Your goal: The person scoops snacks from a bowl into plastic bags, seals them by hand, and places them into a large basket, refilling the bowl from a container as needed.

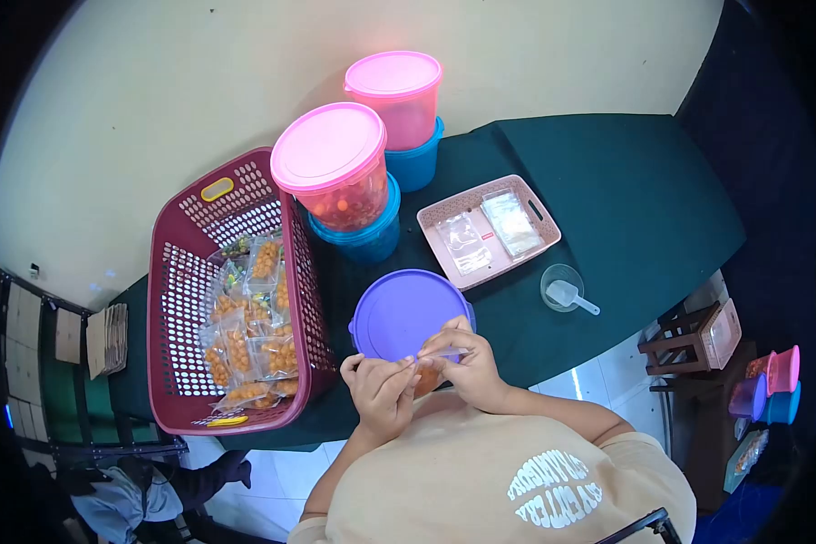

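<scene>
My left hand (pixel 381 390) and my right hand (pixel 467 367) meet in front of my chest, both pinching the top edge of a small clear bag (pixel 427 379) with orange pieces inside. The bag hangs below my fingers, partly hidden by them. Just beyond my hands stands a container with a purple lid (pixel 408 313). To the left, a maroon basket (pixel 312 308) holds several filled clear bags (pixel 236 349) of orange snacks.
Pink-lidded tubs (pixel 329 150) stand on blue tubs (pixel 367 238) at the back. A pink tray (pixel 476 278) holds empty clear bags (pixel 511 223). Right of it is a bowl with a white scoop (pixel 564 293). A person's leg (pixel 213 479) shows at lower left.
</scene>
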Demonstrator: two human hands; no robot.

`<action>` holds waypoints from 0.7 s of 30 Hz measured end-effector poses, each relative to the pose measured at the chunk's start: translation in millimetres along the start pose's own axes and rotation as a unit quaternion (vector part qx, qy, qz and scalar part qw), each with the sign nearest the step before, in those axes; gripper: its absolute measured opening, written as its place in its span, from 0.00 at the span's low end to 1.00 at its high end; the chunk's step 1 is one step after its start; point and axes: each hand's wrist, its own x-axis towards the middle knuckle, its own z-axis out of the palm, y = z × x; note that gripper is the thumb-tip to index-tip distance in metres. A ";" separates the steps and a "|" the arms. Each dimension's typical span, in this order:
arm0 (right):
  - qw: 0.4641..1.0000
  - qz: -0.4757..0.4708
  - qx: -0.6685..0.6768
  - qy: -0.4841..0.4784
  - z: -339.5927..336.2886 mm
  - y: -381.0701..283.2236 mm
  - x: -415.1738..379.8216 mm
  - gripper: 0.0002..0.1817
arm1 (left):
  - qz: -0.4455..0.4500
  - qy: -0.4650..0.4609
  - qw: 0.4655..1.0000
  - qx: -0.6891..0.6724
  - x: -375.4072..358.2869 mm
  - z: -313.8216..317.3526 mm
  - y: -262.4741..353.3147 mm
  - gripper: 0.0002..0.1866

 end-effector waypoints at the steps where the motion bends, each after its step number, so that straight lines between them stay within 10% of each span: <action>1: 1.000 0.012 -0.009 0.010 -0.3 0.3 0.2 0.05 | 0.000 -0.001 1.000 0.001 -0.4 0.1 -0.3 0.07; 21: 0.995 0.015 -0.035 0.096 -11.5 6.6 3.8 0.02 | 0.039 -0.008 0.999 0.032 -5.3 -0.8 1.9 0.05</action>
